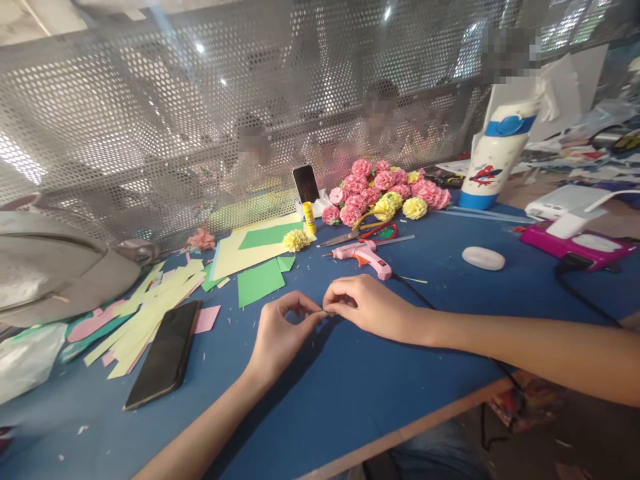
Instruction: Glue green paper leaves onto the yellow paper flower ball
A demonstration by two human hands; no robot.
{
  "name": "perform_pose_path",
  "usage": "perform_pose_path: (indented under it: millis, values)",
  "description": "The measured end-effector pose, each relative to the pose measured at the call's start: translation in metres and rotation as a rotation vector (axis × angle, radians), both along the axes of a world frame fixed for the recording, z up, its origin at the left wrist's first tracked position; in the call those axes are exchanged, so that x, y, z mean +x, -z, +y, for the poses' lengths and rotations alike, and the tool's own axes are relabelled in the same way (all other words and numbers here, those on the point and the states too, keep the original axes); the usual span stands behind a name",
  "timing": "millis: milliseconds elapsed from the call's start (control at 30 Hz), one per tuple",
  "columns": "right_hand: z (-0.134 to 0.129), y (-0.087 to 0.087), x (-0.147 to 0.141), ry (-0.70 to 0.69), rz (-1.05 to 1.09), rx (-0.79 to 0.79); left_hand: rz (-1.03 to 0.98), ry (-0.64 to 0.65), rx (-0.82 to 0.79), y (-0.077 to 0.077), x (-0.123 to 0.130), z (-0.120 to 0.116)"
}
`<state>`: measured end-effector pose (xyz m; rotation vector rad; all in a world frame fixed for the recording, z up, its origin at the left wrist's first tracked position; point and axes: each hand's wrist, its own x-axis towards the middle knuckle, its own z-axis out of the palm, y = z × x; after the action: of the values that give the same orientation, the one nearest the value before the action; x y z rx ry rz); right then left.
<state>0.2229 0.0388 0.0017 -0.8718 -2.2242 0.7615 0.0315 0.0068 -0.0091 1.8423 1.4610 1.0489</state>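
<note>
Over the middle of the blue table [380, 380], my left hand [285, 330] and my right hand [370, 307] meet at the fingertips. Both hands are closed in a pinch on a tiny green piece [327, 313], mostly hidden between the fingers. Just beyond my right hand lies a pink glue gun [367, 257], with scissors [345, 238] behind it. Green paper [260, 283] and a yellow paper flower [295, 241] lie beyond my left hand.
Pink paper flowers [356, 184] are heaped at the back, near a glue stick [309, 218] and a standing phone [305, 184]. A black phone [165, 353] and paper strips [145, 320] lie left. At right are a bottle [495, 160] and a magenta power strip [575, 245].
</note>
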Motion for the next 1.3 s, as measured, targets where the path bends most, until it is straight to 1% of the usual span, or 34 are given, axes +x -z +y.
perform_pose_path:
  millis: [67,233,367,733,1033,1167,1300]
  values:
    - [-0.001,-0.001,0.0,0.004,0.008,-0.041,0.004,-0.005,0.009,0.0,0.0,-0.001]
    - [-0.001,-0.002,0.0,-0.014,0.056,-0.239,0.001,-0.02,0.044,0.002,0.002,-0.005]
    - [0.001,0.001,0.001,-0.042,0.101,-0.293,-0.004,-0.035,0.066,0.005,0.003,-0.006]
    - [0.004,0.011,-0.002,-0.072,0.194,-0.401,-0.026,-0.033,0.097,0.009,0.002,0.0]
    - [0.016,0.009,0.0,-0.144,0.306,-0.48,-0.109,-0.017,0.124,0.006,-0.002,0.006]
    - [0.018,0.012,0.0,-0.133,0.339,-0.472,-0.157,-0.027,0.119,0.004,-0.001,0.003]
    - [0.016,0.013,0.001,-0.083,0.332,-0.409,-0.242,-0.005,0.052,0.004,0.001,0.0]
